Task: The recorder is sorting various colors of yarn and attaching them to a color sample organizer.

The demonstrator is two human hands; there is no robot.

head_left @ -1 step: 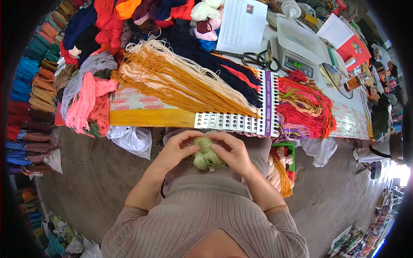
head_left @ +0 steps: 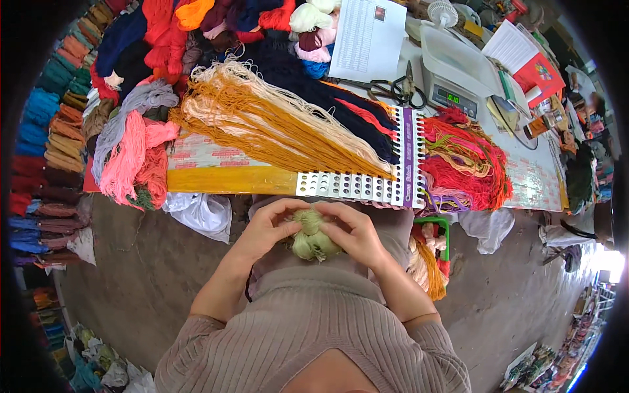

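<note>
Between the left grip [head_left: 265,228] and right grip [head_left: 357,230] — pale green yarn bundle [head_left: 313,245], clasped from both sides.
Light, even pressure is probably best applied, lest strands tangle; just beyond the grips, the tabletop [head_left: 534,177] edge is bordered by a perforated white card [head_left: 347,185] — some room is left toward the torso [head_left: 321,321].

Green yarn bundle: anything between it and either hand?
Nothing visible. The left hand and right hand both hold the green yarn bundle directly, one from each side, thumbs against it. The white punched card lies beyond the hands, not between.
</note>
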